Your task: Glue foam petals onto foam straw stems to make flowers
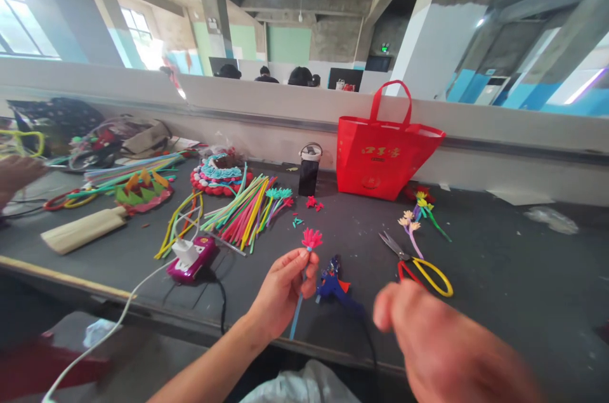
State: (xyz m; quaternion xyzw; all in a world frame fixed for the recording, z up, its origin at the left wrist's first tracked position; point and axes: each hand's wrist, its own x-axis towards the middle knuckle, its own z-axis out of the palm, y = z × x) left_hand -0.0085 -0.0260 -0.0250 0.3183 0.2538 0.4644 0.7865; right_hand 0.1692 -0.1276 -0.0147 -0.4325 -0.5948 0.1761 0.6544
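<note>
My left hand (287, 285) pinches a craft flower by its stem, just under the bloom. The flower (312, 238) has a frilly pink-red head and a pale blue stem pointing down past my palm. My right hand (428, 333) hangs over the table at the lower right, smeared by motion, so I cannot make out its fingers well. Just right of my left hand lies a dark blue glue gun (334, 285). Beyond my right hand rest scissors (421, 263) with red and yellow handles, blades apart.
Colourful fuzzy sticks (242, 216) lie left of centre, near a purple power strip (193, 260) with cables. Finished flowers (412, 225) lie at right. A red bag (383, 158) and a phone (308, 178) stand at the back. Another person's hand (19, 174) shows at far left.
</note>
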